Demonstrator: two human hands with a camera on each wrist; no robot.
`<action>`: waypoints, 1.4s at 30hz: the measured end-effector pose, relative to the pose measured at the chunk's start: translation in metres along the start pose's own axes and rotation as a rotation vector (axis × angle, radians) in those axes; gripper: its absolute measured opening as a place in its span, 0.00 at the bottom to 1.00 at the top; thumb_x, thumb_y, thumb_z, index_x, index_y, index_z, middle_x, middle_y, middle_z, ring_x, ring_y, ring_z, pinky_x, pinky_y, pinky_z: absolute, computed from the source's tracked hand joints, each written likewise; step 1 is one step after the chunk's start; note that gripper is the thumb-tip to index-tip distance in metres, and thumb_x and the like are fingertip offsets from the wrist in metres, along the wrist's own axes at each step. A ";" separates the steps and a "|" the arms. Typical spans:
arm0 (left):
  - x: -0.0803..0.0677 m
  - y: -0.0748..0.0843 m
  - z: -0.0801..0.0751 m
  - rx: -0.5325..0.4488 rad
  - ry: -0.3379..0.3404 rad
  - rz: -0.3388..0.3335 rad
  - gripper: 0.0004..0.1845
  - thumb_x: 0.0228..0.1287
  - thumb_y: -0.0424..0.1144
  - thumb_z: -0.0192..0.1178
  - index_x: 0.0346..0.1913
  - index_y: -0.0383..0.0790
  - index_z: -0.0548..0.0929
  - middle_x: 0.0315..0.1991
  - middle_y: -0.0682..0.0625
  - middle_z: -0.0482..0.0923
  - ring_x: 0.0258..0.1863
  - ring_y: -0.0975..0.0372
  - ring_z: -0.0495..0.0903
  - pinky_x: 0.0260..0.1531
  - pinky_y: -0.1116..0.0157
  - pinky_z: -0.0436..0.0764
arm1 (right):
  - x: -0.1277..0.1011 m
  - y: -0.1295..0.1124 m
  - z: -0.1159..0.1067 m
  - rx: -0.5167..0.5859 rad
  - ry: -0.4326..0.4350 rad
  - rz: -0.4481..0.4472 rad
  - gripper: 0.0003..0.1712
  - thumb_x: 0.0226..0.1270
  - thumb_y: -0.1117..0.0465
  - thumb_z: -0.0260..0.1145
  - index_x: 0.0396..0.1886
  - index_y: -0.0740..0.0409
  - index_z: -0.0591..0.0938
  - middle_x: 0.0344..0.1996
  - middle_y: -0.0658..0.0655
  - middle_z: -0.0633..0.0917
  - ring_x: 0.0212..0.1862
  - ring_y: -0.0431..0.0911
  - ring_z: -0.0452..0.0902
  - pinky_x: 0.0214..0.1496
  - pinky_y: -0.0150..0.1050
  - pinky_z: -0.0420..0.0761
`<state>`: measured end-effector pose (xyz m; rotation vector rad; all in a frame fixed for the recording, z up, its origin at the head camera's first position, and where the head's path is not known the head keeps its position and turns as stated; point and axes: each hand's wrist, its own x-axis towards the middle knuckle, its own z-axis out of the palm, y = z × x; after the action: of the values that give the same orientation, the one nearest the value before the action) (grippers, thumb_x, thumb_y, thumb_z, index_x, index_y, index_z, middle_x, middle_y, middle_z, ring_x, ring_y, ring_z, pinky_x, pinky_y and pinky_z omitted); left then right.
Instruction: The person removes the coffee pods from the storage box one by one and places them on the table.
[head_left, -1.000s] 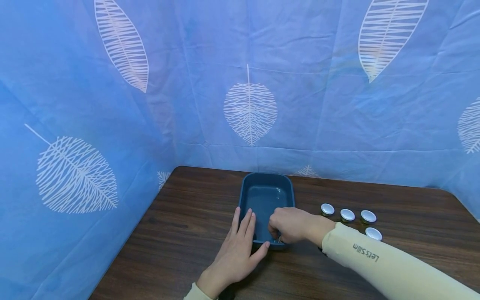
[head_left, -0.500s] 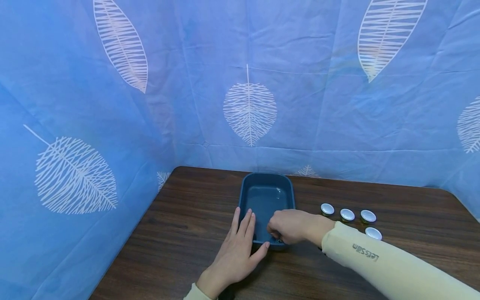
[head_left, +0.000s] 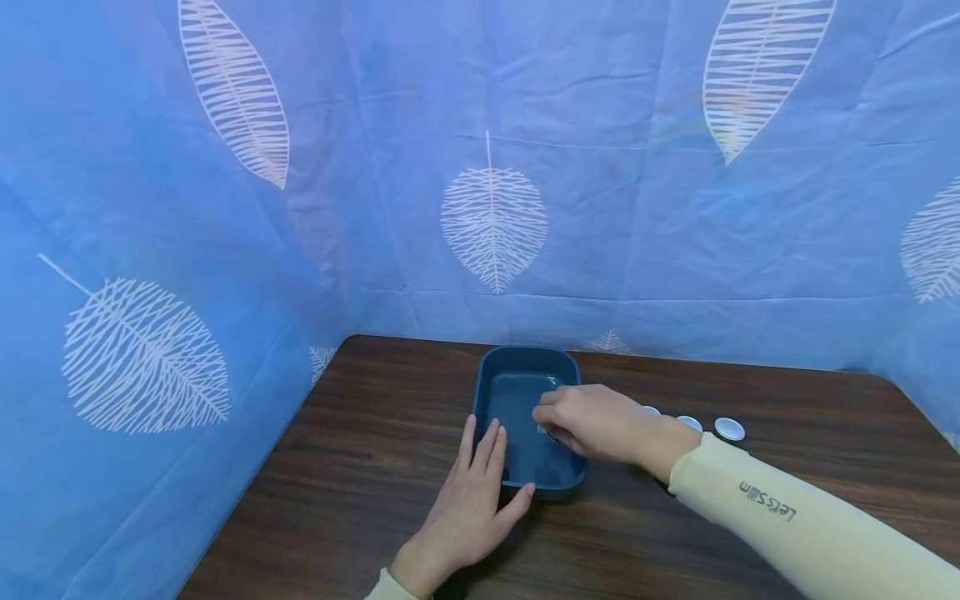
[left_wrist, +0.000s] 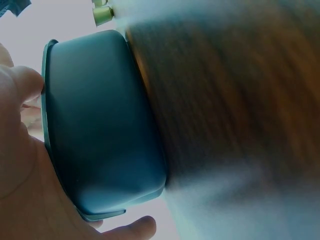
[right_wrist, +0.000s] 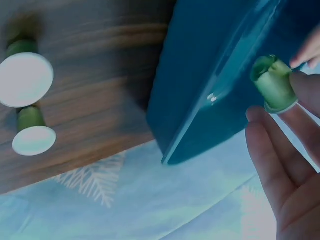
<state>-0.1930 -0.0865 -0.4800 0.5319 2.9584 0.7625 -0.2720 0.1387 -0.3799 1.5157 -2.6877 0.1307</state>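
A blue rectangular tray [head_left: 525, 387] sits on the wooden table. My left hand [head_left: 465, 508] rests on its near-left corner, fingers straight over the left rim and thumb at the near rim. In the left wrist view, the thumb touches the rim of the tray [left_wrist: 105, 120]. Over the tray's right side, my right hand [head_left: 592, 421] pinches a green coffee capsule [right_wrist: 275, 85] between thumb and fingers. Its white rim faces the palm and its narrow end points away. From the head, that capsule is mostly hidden by the fingers.
To the right of the tray stand more green coffee capsules, white lids up, one lid [head_left: 730, 428] in full view and others partly behind the right forearm. A blue curtain [head_left: 405, 208] with white leaf prints hangs behind the dark wooden table [head_left: 360, 417].
My right hand has come up from the near end of the tray and moved away from me, holding the capsule. The left hand stays on the rim. The head view has turned slightly.
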 end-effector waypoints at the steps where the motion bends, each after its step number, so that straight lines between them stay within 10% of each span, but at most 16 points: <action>1: 0.000 0.000 0.000 -0.002 0.000 -0.002 0.47 0.82 0.68 0.46 0.88 0.41 0.52 0.90 0.46 0.47 0.90 0.46 0.33 0.82 0.37 0.60 | -0.001 0.001 -0.001 0.003 0.010 0.003 0.09 0.74 0.69 0.71 0.37 0.50 0.84 0.29 0.44 0.80 0.29 0.35 0.70 0.33 0.29 0.76; 18: 0.000 0.002 -0.002 -0.007 -0.004 -0.007 0.46 0.82 0.66 0.48 0.88 0.40 0.53 0.90 0.44 0.47 0.90 0.46 0.32 0.82 0.37 0.60 | -0.034 0.036 -0.014 -0.139 0.280 0.152 0.12 0.68 0.67 0.77 0.41 0.52 0.80 0.37 0.50 0.84 0.39 0.44 0.80 0.42 0.44 0.84; 32: -0.002 0.002 -0.002 -0.020 -0.004 -0.004 0.45 0.82 0.64 0.49 0.88 0.39 0.53 0.90 0.43 0.48 0.90 0.45 0.33 0.82 0.37 0.59 | -0.079 0.078 -0.009 -0.009 0.163 0.543 0.05 0.74 0.65 0.71 0.39 0.55 0.81 0.35 0.53 0.80 0.30 0.43 0.73 0.32 0.41 0.76; 42: -0.003 -0.001 -0.002 -0.023 0.001 0.006 0.46 0.82 0.65 0.49 0.88 0.40 0.53 0.90 0.43 0.48 0.90 0.44 0.33 0.82 0.36 0.59 | -0.108 0.105 0.016 0.052 0.073 0.669 0.15 0.74 0.67 0.70 0.29 0.53 0.74 0.27 0.52 0.72 0.29 0.45 0.66 0.32 0.42 0.67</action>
<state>-0.1909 -0.0892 -0.4783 0.5400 2.9466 0.7967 -0.3059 0.2835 -0.4107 0.5440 -3.0216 0.2717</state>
